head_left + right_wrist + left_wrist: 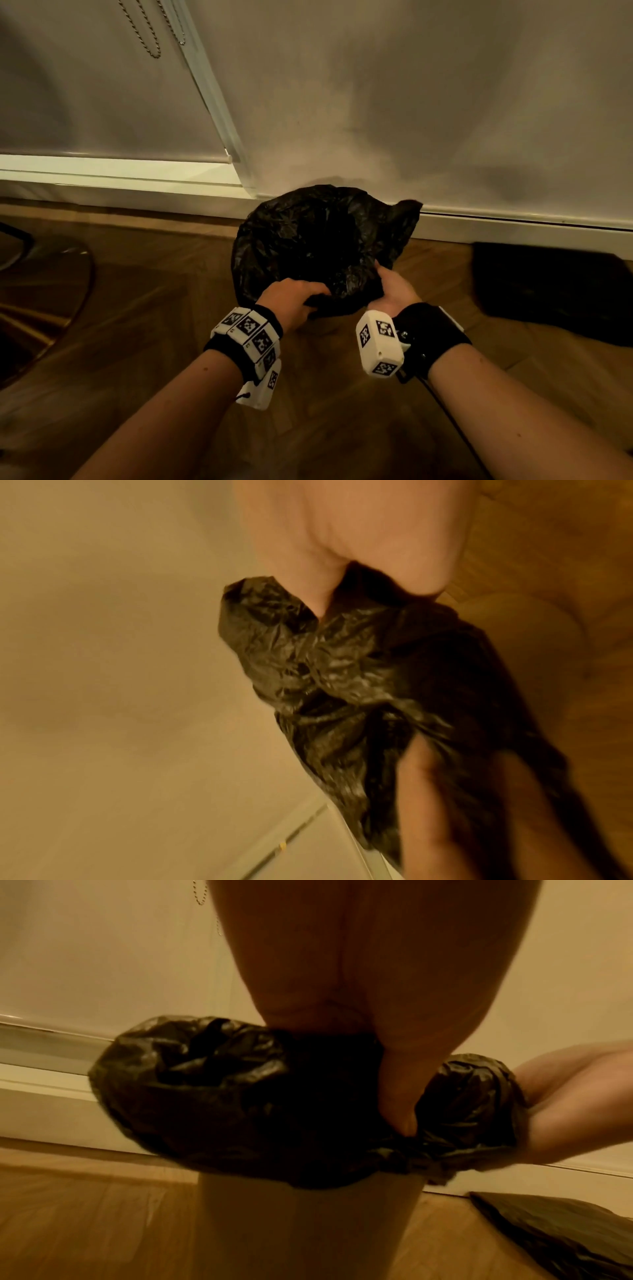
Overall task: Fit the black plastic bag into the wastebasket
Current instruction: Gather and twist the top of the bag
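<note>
Hands meet at the near edge of a black plastic bag (318,240) that is draped over the top of a pale wastebasket (308,1226). You see the wastebasket's side only from your left wrist camera, below the bunched plastic; from your head camera the bag hides it completely. It stands on a wooden floor (171,325), close to a white baseboard (513,222) and a plain wall.

Your left hand (291,301) curls over the rim and grips a fold of the bag, the thumb pressed down into the gathered plastic. Your right hand (394,286) holds the bag's edge from the other side, palm turned inward and fingers tucked under the crumpled plastic. The two hands are near each other, with a wad of bag between them.

The bag's mouth lies open and dark in the middle, with one loose corner sticking up at the far right. A second dark sheet (555,291) lies flat on the floor to your right, apart from the wastebasket. Both wrists wear black straps with white marker blocks.
</note>
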{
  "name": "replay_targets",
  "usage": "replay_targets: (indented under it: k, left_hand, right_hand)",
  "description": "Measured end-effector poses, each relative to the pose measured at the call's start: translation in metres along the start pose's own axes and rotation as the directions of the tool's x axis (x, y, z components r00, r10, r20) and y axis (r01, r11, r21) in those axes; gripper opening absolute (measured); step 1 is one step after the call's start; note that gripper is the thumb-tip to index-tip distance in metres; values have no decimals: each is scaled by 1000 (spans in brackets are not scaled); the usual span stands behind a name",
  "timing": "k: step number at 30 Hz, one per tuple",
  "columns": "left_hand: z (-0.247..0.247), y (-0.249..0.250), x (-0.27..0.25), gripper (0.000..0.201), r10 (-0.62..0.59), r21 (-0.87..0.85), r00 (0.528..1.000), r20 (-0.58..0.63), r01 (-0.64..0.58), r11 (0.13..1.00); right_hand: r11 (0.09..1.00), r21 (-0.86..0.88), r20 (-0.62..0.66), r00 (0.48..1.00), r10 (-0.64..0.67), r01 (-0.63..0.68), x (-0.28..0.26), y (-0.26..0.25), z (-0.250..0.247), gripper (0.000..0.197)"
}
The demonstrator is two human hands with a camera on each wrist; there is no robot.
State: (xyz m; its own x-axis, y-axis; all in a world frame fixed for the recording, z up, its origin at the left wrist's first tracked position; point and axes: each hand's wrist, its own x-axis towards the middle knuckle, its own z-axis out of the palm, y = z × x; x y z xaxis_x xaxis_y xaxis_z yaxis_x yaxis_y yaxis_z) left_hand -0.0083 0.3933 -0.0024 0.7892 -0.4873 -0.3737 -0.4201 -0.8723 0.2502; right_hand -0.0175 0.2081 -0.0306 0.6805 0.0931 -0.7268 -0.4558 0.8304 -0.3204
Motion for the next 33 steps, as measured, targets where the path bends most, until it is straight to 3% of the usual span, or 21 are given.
replay_targets:
  k: [3,6,10,13,15,18,20,22,24,26,28,30,33]
  left_hand:
    - [1,13,0,41,2,-12,1000,6,-2,1000]
    - [3,39,6,46,-26,-43,999,37,28,999]
    - [3,72,12,46,-49,-182,998,27,53,982]
    - [-7,75,2,63,-45,-438,994,100,84,895]
    - [-26,61,-12,57,-38,-517,994,102,85,852]
    - [-66,15,-43,24,-168,-667,984,-51,92,739]
    - [-85,-29,-61,20,-333,-726,933,-138,134,674]
    - [-82,-72,-69,27,-475,-710,876,-86,280,646]
    - [-58,-95,-63,47,-498,-750,856,137,418,513]
    - [-29,-103,-52,52,-381,-858,859,341,450,248]
    - [-10,-103,-41,60,-248,-894,868,430,447,16]
    - [-4,-103,-32,63,-239,-902,871,429,429,-53]
    - [3,-99,-26,52,-324,-913,858,397,406,-44]
  right_hand:
    - [997,-39,-44,996,-71,70,-1,-4,-5,55]
    - [976,-150,-50,985,-167,158,6,4,-18,90]
    - [939,-217,64,963,-261,268,-8,12,-5,51]
    - [940,-253,124,972,-202,228,-6,-4,-5,37]
    - [928,-319,117,980,-161,191,-7,-12,-8,37]
    - [884,-440,139,984,-107,158,-10,-14,-12,38]
    - [779,-605,114,987,-116,162,-18,-15,-9,39]
    - [679,-720,69,989,-130,140,-22,-20,-7,43]
    - [695,-718,41,999,-16,41,-24,-25,-1,44]
    - [751,-656,53,988,142,-73,-24,-27,9,39]
    - [776,-624,74,982,172,-88,-18,-28,14,41]
    - [799,-600,48,995,92,-45,-11,-28,14,47]
    - [819,-574,30,1000,8,10,-8,-31,9,43]
